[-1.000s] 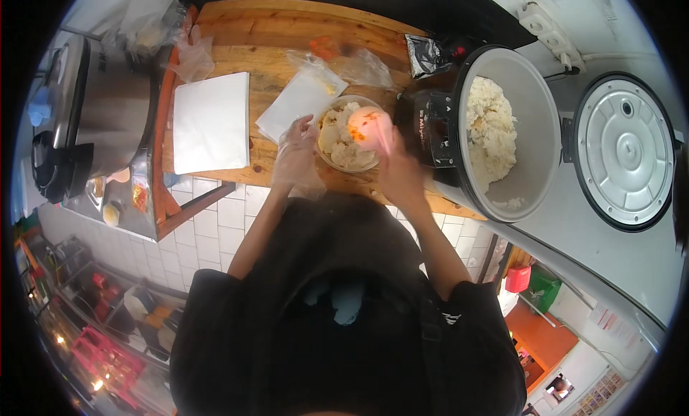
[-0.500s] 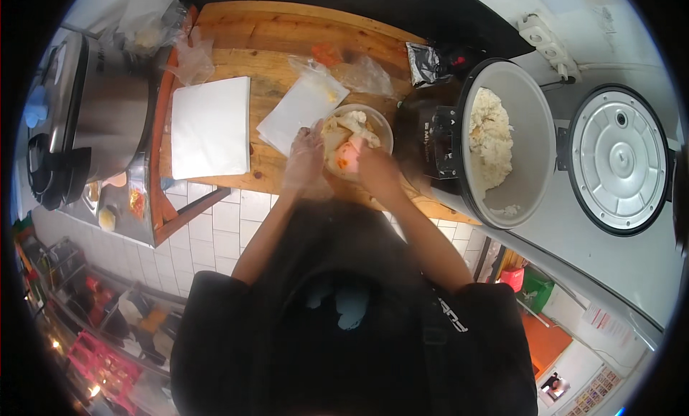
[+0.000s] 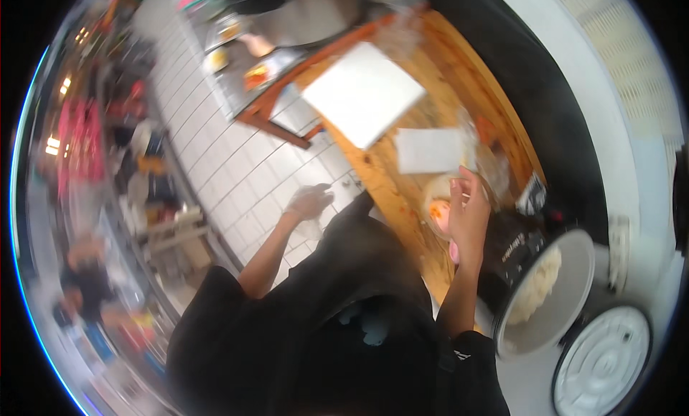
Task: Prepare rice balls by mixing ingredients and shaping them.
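Note:
My left hand (image 3: 308, 202), in a clear plastic glove, is held out over the tiled floor, away from the table. Its fingers stretch loosely and hold nothing I can see. My right hand (image 3: 471, 213) is bare and hovers at the right side of the round bowl (image 3: 428, 193) on the wooden table, its fingers slightly bent and apart. Within the bowl lies a pink paddle (image 3: 440, 216) with orange smears; its handle sticks out beneath my right hand. The hand partly covers the bowl and its food. Motion blurs the picture.
White paper sheets (image 3: 364, 93) and a smaller white sheet (image 3: 429, 150) lie on the wooden table (image 3: 387, 179). To the right stands an open rice cooker (image 3: 585, 272) with rice (image 3: 537, 290), its round lid (image 3: 604, 362) hinged back. Another person (image 3: 90, 279) is at the far left.
My view has swung to the left. My left hand has left the bowl and moved out over the floor. My right hand has come off the paddle, which stays in the bowl.

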